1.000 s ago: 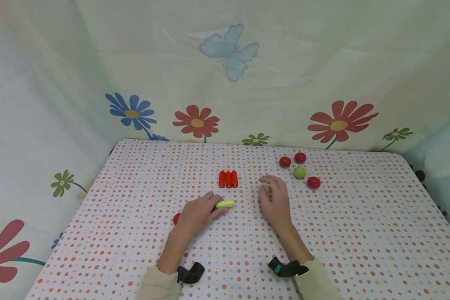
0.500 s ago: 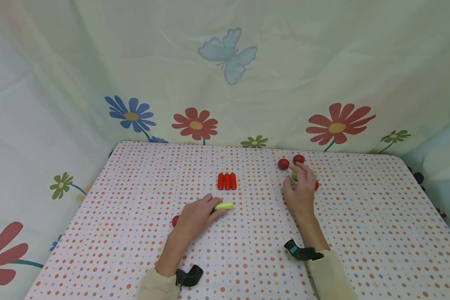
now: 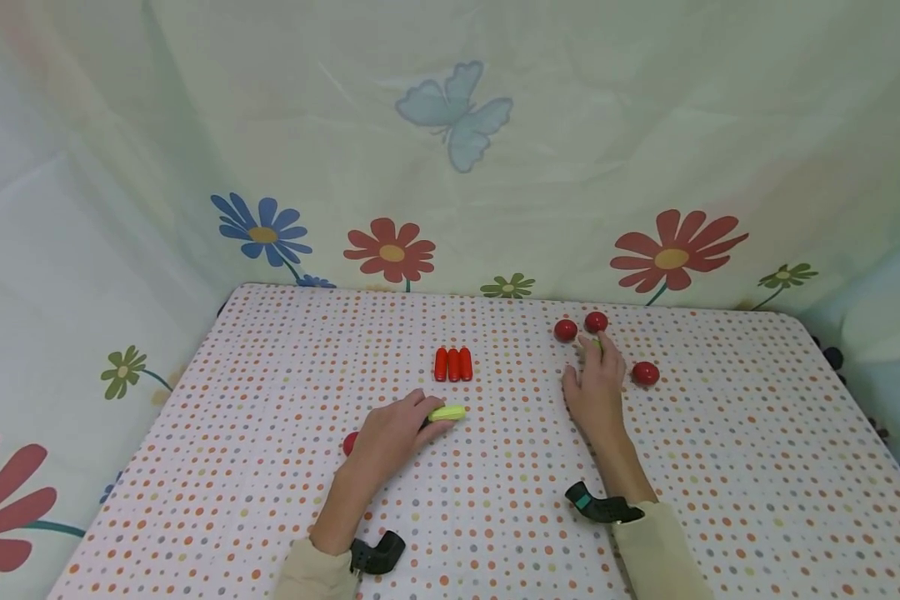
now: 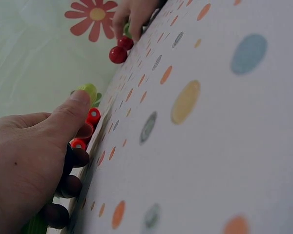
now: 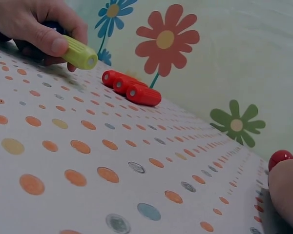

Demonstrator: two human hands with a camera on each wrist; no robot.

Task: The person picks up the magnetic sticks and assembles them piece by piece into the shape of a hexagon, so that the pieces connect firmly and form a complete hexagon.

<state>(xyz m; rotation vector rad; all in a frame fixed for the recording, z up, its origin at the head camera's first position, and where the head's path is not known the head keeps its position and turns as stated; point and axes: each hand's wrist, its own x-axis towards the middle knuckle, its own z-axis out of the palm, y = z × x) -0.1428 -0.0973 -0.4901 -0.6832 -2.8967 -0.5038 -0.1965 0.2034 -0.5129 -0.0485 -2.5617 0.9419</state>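
Head view: left hand grips yellow stick.
My right hand bends over green ball; can't tell its grip.

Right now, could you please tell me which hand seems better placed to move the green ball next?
The right hand, I would judge: it is at the green ball, near three red balls. The left hand is farther away and holds a yellow-green cylinder, so it would probably need freeing first.
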